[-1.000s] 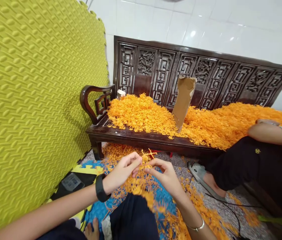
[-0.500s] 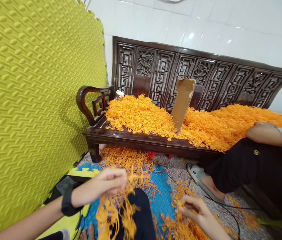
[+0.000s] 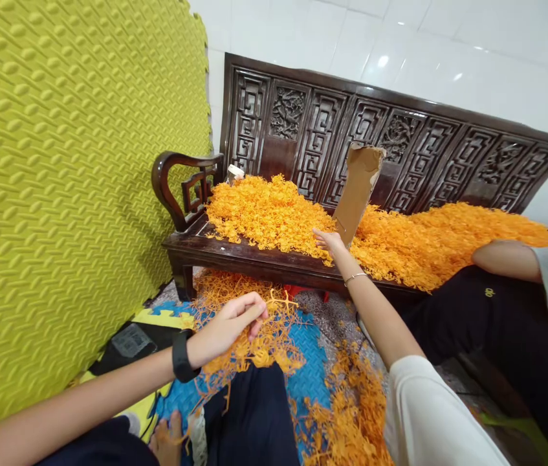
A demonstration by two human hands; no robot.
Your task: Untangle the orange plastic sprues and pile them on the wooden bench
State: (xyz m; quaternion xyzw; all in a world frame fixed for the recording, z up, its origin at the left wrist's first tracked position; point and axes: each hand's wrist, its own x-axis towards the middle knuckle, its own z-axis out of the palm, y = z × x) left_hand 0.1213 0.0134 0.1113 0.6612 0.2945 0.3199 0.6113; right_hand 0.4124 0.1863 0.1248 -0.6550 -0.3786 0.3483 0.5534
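Note:
My left hand (image 3: 247,314), with a black band on its wrist, is closed on a thin, branching orange plastic strand (image 3: 281,301) whose end sticks out to the right. My right hand (image 3: 329,243) reaches up to the bench, fingers stretched out and apart, by the front edge of the left pile of small orange plastic pieces (image 3: 274,210). I see nothing gripped in it. Below my left hand, a tangle of thin orange strands (image 3: 235,291) covers the floor. More orange clusters (image 3: 351,414) lie lower right.
A dark carved wooden bench (image 3: 254,257) bears the piles, with an upright cardboard strip (image 3: 356,188) between them. Yellow foam matting (image 3: 84,162) stands along the left. Another person's dark-trousered leg (image 3: 448,310) is at the right. Blue matting (image 3: 307,369) lies on the floor.
My right hand has moved from the low right up to the pile on the bench, and its fingers have opened. The orange clusters hanging near my left hand are gone; a thin strand stays in it.

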